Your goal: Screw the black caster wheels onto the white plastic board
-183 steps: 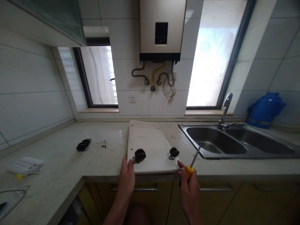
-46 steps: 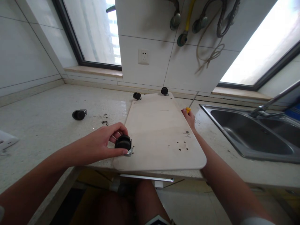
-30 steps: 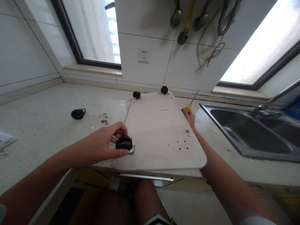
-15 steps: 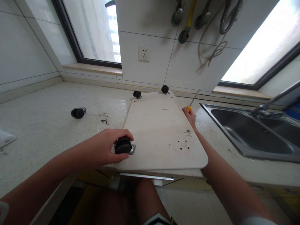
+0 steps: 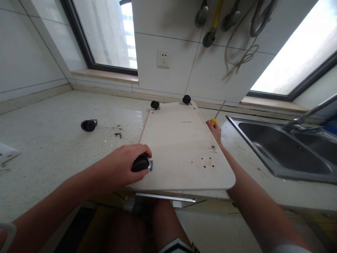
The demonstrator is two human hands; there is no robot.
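My left hand [image 5: 129, 160] is closed round a black caster wheel [image 5: 140, 163] at the near left corner of a white board [image 5: 173, 140]. The caster's metal plate points right, over the board. My right hand [image 5: 215, 130], at the board's right edge, grips the yellow handle of a screwdriver [image 5: 219, 110] whose shaft points up and away. Two more casters stand at the board's far end, one at the far left corner [image 5: 155, 104] and one at the far right [image 5: 186, 99]. Several small holes [image 5: 207, 162] show at the near right corner.
On the counter [image 5: 113, 105] to the left lie a loose caster [image 5: 88, 125] and several dark screws [image 5: 118, 134]. A white object [image 5: 7, 153] lies at the far left edge. To the right is a steel sink [image 5: 279, 147] with a faucet [image 5: 297, 121]. A tiled wall with a socket [image 5: 163, 59] rises behind.
My left hand has turned the caster slightly, and its wheel now looks tilted. My right hand still holds the screwdriver in the same place. The whole view has shifted a little.
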